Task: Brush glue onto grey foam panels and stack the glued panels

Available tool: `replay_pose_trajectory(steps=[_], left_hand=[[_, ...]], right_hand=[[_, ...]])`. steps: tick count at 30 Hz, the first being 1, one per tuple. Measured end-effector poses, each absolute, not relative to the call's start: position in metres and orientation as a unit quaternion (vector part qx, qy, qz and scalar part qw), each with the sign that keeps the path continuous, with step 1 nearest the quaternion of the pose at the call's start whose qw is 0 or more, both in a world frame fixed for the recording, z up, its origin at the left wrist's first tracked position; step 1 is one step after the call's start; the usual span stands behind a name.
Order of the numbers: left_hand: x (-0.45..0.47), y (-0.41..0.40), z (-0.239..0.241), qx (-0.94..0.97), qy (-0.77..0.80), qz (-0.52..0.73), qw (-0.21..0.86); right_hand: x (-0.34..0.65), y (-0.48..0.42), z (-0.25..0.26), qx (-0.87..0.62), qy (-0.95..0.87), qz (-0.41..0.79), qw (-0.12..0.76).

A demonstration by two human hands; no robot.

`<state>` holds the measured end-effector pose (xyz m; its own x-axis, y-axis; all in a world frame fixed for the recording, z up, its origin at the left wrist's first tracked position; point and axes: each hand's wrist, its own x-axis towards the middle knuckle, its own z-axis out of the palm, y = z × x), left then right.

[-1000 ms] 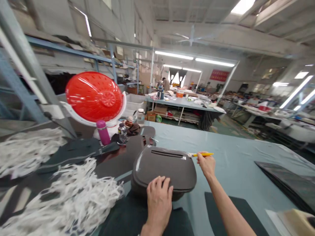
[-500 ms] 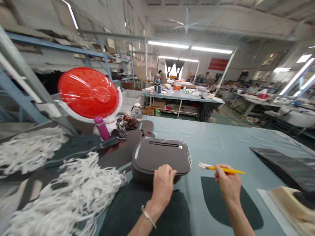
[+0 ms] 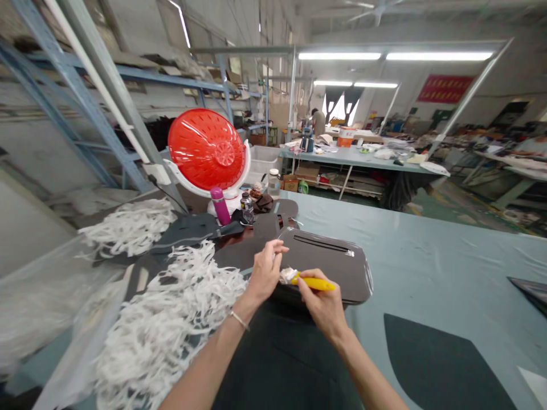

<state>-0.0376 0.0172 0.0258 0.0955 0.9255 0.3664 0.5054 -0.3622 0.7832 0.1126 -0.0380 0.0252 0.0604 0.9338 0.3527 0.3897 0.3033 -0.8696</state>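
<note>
A dark grey bag point(image 3: 329, 259) with rounded corners and a zipped slot in its top panel lies on the table, whitish smears along its right edge. My left hand point(image 3: 264, 270) is at its left end, fingers bent over the edge and thumb close to them. In my right hand point(image 3: 325, 302) is a paint brush point(image 3: 315, 283) with a yellow handle, gripped between thumb and fingers. Its pale, clotted bristles meet the bag's front left rim, close to my left hand. Under my forearms lies a dark sheet point(image 3: 282, 353). Another dark cut panel point(image 3: 436, 359) is at the right.
Tangled white strips point(image 3: 171, 324) heap up on the left. Behind them stand a purple bottle point(image 3: 220, 206), a dark glass bottle point(image 3: 247, 208), a clear jar point(image 3: 274, 182) and a tilted red basket point(image 3: 209, 149). A person point(image 3: 318, 121) is far back beside another table point(image 3: 363, 156).
My right hand has brought the brush leftward from above the table to the bag's rim. My left hand has shifted from the front edge to the left end. The view has swung left.
</note>
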Motion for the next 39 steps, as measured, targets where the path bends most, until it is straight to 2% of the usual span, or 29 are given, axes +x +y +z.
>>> replay_pose_trajectory(steps=[4, 8, 10, 12, 16, 20, 23, 28, 30, 33, 35, 39], left_hand=[[-0.049, 0.050, -0.003, 0.785, 0.527, 0.303, 0.115], [-0.048, 0.044, -0.023, 0.790, 0.526, 0.308, 0.059], [-0.040, 0.041, -0.020, 0.787, 0.537, 0.303, 0.035], [-0.026, 0.038, -0.010, 0.785, 0.545, 0.295, 0.011], [0.009, 0.031, 0.002, 0.804, 0.526, 0.277, 0.007], [0.023, 0.023, -0.002, 0.805, 0.539, 0.249, 0.015], [0.020, 0.022, -0.007, 0.801, 0.542, 0.252, 0.022], [0.019, 0.024, -0.010, 0.794, 0.544, 0.270, 0.031], [0.021, 0.024, -0.011, 0.794, 0.545, 0.269, 0.029], [0.023, 0.024, -0.011, 0.796, 0.545, 0.264, 0.022], [0.023, 0.024, -0.011, 0.797, 0.545, 0.259, 0.016], [0.022, 0.024, -0.012, 0.798, 0.544, 0.258, 0.010]], right_hand=[[0.114, -0.054, 0.010, -0.530, -0.645, 0.232, 0.500], [0.207, -0.094, 0.001, -0.670, -0.529, 0.118, 0.506], [0.250, -0.104, 0.005, -0.745, -0.436, 0.016, 0.504], [0.266, -0.094, 0.015, -0.763, -0.374, -0.024, 0.526], [0.205, -0.018, 0.033, -0.684, -0.419, 0.104, 0.588], [0.123, 0.061, 0.028, -0.605, -0.528, 0.186, 0.567], [0.131, 0.070, 0.013, -0.624, -0.548, 0.164, 0.532], [0.221, 0.036, 0.013, -0.776, -0.404, -0.024, 0.483], [0.224, 0.036, 0.022, -0.774, -0.387, -0.055, 0.498], [0.178, 0.059, 0.029, -0.673, -0.496, 0.014, 0.549], [0.144, 0.081, 0.027, -0.610, -0.570, 0.080, 0.545], [0.150, 0.098, 0.014, -0.647, -0.571, 0.096, 0.496]])
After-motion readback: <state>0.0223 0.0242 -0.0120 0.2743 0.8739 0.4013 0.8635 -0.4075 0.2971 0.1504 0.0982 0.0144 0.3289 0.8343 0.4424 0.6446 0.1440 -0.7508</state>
